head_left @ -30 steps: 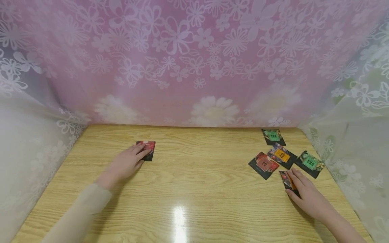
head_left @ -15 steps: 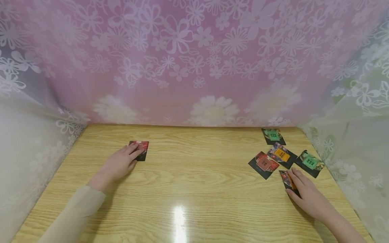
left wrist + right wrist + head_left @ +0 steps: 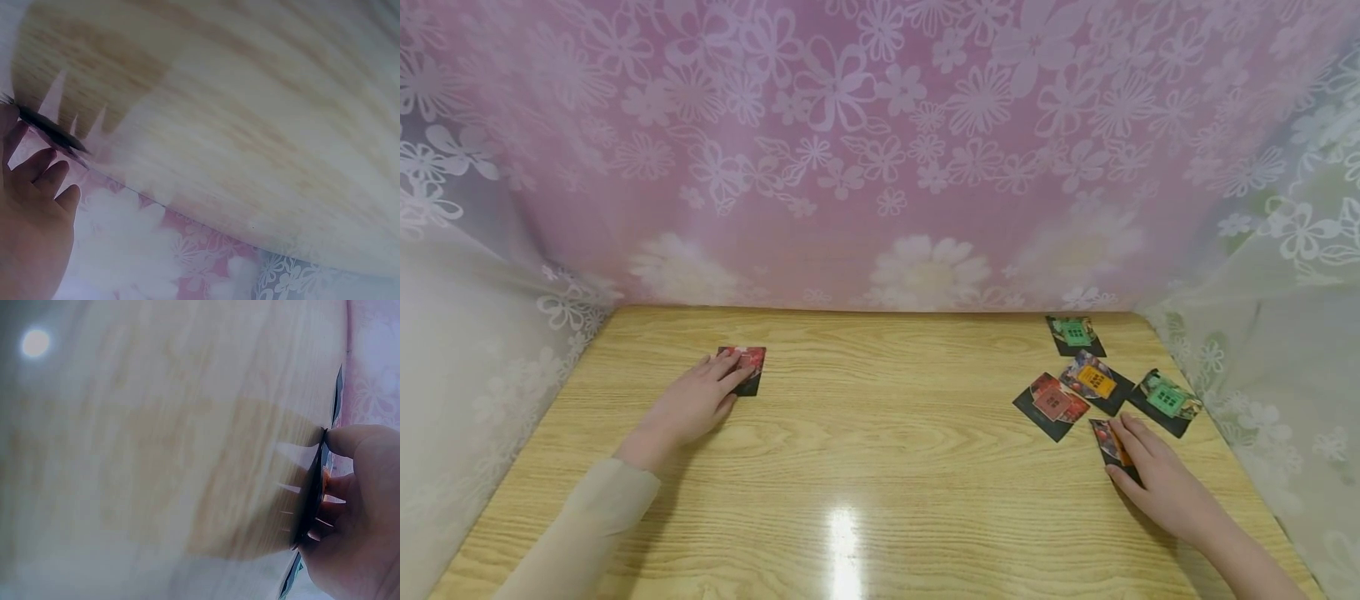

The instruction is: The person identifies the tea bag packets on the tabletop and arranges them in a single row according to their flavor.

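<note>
At the left of the head view, my left hand rests with outstretched fingers on a small flat black packet with a red floral print. The fingers cover part of it. The left wrist view shows that black packet edge-on at the fingertips. Over on the right, my right hand lies with its fingers on a black packet with an orange label, thumb along its near edge. Much of this packet is hidden under the hand. In the right wrist view the black packet lies flat beneath the fingers.
Around my right hand lie a red-labelled packet, an orange-labelled packet and two green-labelled packets, one to the right and one farther back. A pink floral curtain hangs behind the wooden table.
My left hand has slid the red-printed packet a little to the left, mostly in the first half second. The right hand and the other packets have stayed in place.
</note>
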A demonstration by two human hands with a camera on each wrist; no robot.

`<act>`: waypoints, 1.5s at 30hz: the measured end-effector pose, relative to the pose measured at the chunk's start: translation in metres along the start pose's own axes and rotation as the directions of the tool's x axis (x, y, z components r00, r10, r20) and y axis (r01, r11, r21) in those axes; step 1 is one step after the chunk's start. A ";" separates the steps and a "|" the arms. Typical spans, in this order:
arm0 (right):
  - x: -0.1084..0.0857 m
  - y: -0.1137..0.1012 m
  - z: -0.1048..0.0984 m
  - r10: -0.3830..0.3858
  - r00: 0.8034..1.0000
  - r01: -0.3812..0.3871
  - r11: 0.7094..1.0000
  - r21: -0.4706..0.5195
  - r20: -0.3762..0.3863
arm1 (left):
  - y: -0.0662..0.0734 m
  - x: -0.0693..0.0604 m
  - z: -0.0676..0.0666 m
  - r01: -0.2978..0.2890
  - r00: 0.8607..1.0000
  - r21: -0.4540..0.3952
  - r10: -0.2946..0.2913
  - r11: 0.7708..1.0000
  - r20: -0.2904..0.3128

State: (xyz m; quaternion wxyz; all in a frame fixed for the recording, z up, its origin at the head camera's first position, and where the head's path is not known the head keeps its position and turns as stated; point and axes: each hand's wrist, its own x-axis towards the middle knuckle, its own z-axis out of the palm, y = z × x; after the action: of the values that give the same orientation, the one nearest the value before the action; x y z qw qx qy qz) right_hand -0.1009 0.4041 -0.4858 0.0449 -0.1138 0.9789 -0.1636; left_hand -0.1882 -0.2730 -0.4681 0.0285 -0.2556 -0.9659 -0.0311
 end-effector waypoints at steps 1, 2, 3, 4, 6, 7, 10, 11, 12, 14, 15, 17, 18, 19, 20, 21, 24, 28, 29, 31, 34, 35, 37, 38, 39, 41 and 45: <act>0.000 0.000 0.000 0.002 1.000 -0.002 1.000 0.000 0.004 | 0.000 0.000 0.000 0.000 1.000 -0.002 0.000 1.000 0.001; 0.000 -0.001 -0.001 0.003 1.000 -0.003 1.000 -0.001 0.004 | 0.000 0.000 -0.001 0.000 1.000 -0.005 0.000 1.000 0.002; -0.001 -0.001 -0.001 0.003 1.000 -0.003 1.000 0.000 0.004 | 0.000 0.000 -0.001 0.002 1.000 -0.009 -0.002 1.000 0.005; -0.001 -0.001 -0.001 0.003 1.000 -0.003 1.000 0.000 0.004 | 0.000 0.000 -0.001 0.003 1.000 -0.009 -0.003 1.000 0.008; -0.001 -0.001 -0.001 0.003 1.000 -0.003 1.000 0.002 0.006 | 0.000 0.001 -0.002 0.000 1.000 -0.009 0.000 1.000 0.012; -0.001 -0.001 -0.001 0.002 1.000 -0.002 1.000 0.002 0.005 | 0.000 0.002 -0.002 -0.004 1.000 -0.009 0.004 1.000 0.014; -0.001 -0.001 -0.001 -0.001 1.000 0.001 1.000 0.004 0.001 | 0.003 0.005 -0.004 -0.023 1.000 0.001 0.023 1.000 0.016; -0.001 -0.001 -0.001 -0.003 1.000 0.003 1.000 0.003 -0.002 | 0.004 0.007 -0.004 -0.032 0.999 0.002 0.032 0.999 0.017; -0.001 -0.001 0.000 -0.004 1.000 0.004 1.000 0.004 -0.004 | 0.006 0.009 -0.004 -0.038 0.999 0.001 0.038 0.999 0.019; -0.001 -0.001 0.000 -0.007 1.000 0.007 1.000 0.005 -0.010 | 0.009 0.013 -0.005 -0.051 0.998 0.007 0.050 0.999 0.025; -0.001 -0.002 0.000 -0.007 1.000 0.007 1.000 0.006 -0.010 | 0.011 0.016 -0.005 -0.054 0.998 0.008 0.053 0.999 0.028; -0.001 -0.001 0.000 -0.007 1.000 0.007 1.000 0.006 -0.011 | 0.016 0.021 -0.005 -0.063 0.998 0.007 0.063 0.998 0.027; -0.001 -0.001 0.000 -0.005 1.000 0.005 1.000 0.007 -0.008 | 0.018 0.024 -0.005 -0.066 0.997 0.006 0.066 0.998 0.028; -0.001 -0.001 0.000 -0.004 1.000 0.004 1.000 0.007 -0.007 | 0.021 0.026 -0.005 -0.073 0.997 0.007 0.073 0.997 0.024; -0.001 -0.001 0.000 -0.002 1.000 0.002 1.000 0.007 -0.005 | 0.023 0.029 -0.005 -0.077 0.997 0.004 0.077 0.997 0.022; -0.001 -0.001 0.000 -0.001 1.000 0.001 1.000 0.008 -0.003 | 0.026 0.032 -0.004 -0.082 0.996 -0.002 0.082 0.997 0.020; -0.001 -0.001 0.000 -0.004 1.000 0.004 1.000 0.010 -0.008 | 0.035 0.041 -0.004 -0.108 0.994 -0.014 0.109 0.994 0.012; -0.001 0.000 0.002 -0.019 0.999 0.019 1.000 0.008 -0.032 | 0.047 0.055 -0.002 -0.158 0.987 -0.001 0.158 0.987 0.001; -0.001 0.000 0.002 -0.021 0.999 0.021 1.000 0.008 -0.035 | 0.051 0.058 -0.002 -0.170 0.986 0.008 0.170 0.985 -0.001; -0.001 0.001 0.002 -0.021 0.999 0.021 1.000 0.006 -0.036 | 0.059 0.065 -0.001 -0.189 0.982 0.015 0.190 0.982 -0.007; -0.001 0.001 0.001 -0.011 1.000 0.011 1.000 0.001 -0.018 | 0.072 0.076 0.001 -0.215 0.977 0.009 0.215 0.977 -0.006; 0.000 0.000 0.001 -0.008 1.000 0.008 1.000 0.001 -0.012 | 0.077 0.080 0.002 -0.221 0.975 0.010 0.221 0.975 -0.001; 0.000 0.000 0.000 -0.003 1.000 0.003 1.000 0.002 -0.003 | 0.086 0.089 0.004 -0.240 0.971 0.011 0.240 0.971 0.013; 0.000 0.000 0.000 -0.001 1.000 0.001 1.000 0.002 -0.002 | 0.091 0.093 0.004 -0.251 0.968 0.015 0.250 0.968 0.023; 0.000 0.000 0.000 0.000 1.000 0.000 1.000 0.002 0.000 | 0.096 0.097 0.005 -0.259 0.965 0.025 0.258 0.966 0.037; 0.000 0.000 0.001 0.001 1.000 -0.001 1.000 0.002 0.000 | 0.106 0.106 0.005 -0.279 0.959 0.037 0.276 0.960 0.061; 0.000 0.001 0.001 0.000 1.000 0.000 1.000 0.001 -0.006 | 0.130 0.122 0.002 -0.302 0.949 0.042 0.296 0.952 0.114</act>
State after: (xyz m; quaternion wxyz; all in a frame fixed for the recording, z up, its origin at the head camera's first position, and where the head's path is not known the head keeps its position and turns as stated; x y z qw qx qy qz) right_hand -0.1011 0.4046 -0.4872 0.0418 -0.1135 0.9790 -0.1644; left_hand -0.2296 -0.1006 -0.4559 -0.0109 -0.3992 -0.9167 0.0154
